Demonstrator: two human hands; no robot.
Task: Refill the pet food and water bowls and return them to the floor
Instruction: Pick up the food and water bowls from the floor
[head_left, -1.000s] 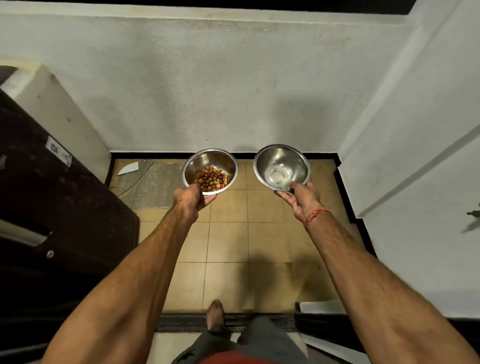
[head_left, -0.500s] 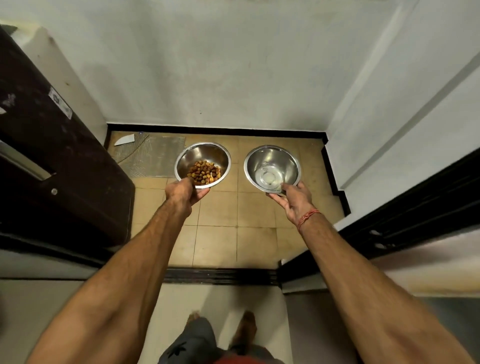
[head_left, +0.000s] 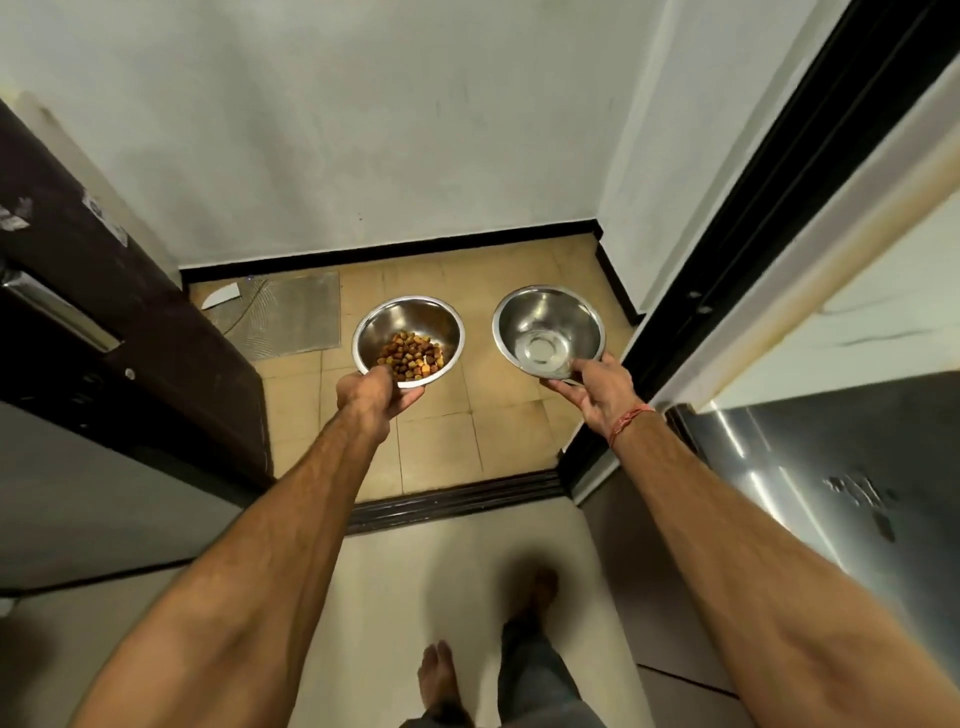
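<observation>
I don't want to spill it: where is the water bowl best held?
By the near rim, from the person's side, as the right hand does: thumb over the lip, fingers under the sloping wall. The water bowl is round, smooth and handleless, so only the rim gives purchase; keep it level.

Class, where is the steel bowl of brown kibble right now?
In the head view, the steel bowl of brown kibble sits left of centre, held by the left hand, beside the other steel bowl.

You hold two round bowls of polished, mirror-bright steel: the food bowl (head_left: 409, 340) carries dry, matt brown kibble (head_left: 411, 354), the water bowl (head_left: 548, 329) gleams smooth inside. Below you lie matt beige floor tiles (head_left: 496, 415), a ribbed grey mat (head_left: 298, 317) and a glossy black skirting strip (head_left: 389, 253).
</observation>
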